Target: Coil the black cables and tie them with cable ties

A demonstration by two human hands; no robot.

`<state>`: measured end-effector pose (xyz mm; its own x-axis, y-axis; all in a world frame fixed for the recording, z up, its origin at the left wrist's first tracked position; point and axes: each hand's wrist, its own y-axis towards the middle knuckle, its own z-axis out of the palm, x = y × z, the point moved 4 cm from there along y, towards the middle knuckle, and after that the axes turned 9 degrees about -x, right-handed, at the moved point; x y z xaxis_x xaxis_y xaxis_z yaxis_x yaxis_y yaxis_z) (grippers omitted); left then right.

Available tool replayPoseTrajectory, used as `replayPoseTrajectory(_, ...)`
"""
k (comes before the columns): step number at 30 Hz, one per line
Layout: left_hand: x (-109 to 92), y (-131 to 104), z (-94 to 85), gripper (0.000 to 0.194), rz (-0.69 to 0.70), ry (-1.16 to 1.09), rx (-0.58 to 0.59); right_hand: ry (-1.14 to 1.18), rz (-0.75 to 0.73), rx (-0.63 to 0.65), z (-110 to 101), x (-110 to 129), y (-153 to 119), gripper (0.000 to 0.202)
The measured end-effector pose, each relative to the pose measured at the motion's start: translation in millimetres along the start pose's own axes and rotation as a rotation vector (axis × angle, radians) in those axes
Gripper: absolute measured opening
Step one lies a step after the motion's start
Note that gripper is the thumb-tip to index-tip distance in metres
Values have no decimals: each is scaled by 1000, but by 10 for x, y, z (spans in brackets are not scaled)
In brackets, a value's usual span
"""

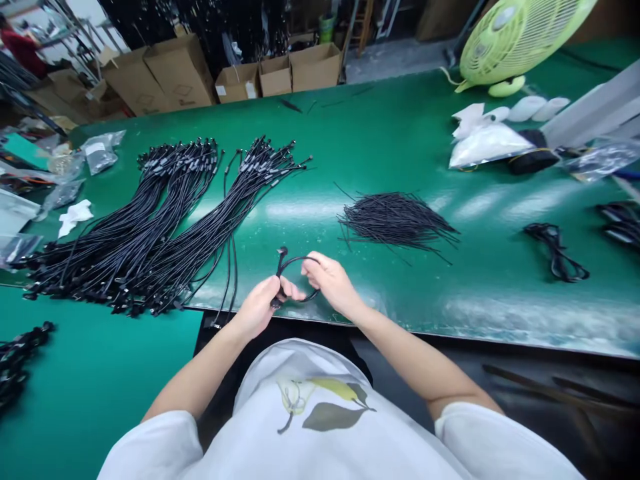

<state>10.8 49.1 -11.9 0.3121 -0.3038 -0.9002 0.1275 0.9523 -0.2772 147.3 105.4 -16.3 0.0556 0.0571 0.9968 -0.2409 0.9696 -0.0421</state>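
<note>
Coiling looks to be in hand: the left hand (261,303) pinches a looped black cable (280,268) at the near edge of the counter (400,133), the right hand (330,283) curling its grip closed on the loop's other side. Next calls for drawing it snug; pale tags (193,163) on the bundled cables (135,233) are unreadable.

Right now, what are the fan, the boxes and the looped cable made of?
Fan: probably plastic, smooth yellow-green, with a slatted grille.
Boxes: cardboard, by the look of the matt brown sides and flaps.
Cable: perhaps a rubbery plastic skin, black and bending smoothly; its inside is hidden.
</note>
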Motion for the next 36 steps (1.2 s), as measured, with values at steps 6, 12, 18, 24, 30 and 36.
replayPoseTrajectory(6,255,-9,55,49,62,140,-112,430,127,-144,206,-70,-132,40)
replayPoseTrajectory(12,336,-66,-40,60,-6,596,28,504,135,65,367,-148,-305,54)
replayPoseTrajectory(18,516,-173,-40,59,-166,427,164,503,98,123,435,-193,-360,43)
replayPoseTrajectory(24,426,-341,223,42,-452,-255,240,572,92,219,316,28,-229,39)
replayPoseTrajectory(30,354,-311,365,43,-507,-457,129,556,2,71,174,57,-164,40)
replayPoseTrajectory(36,471,-227,400,29,-513,-442,128,317,-107,147,33,88,-160,42)
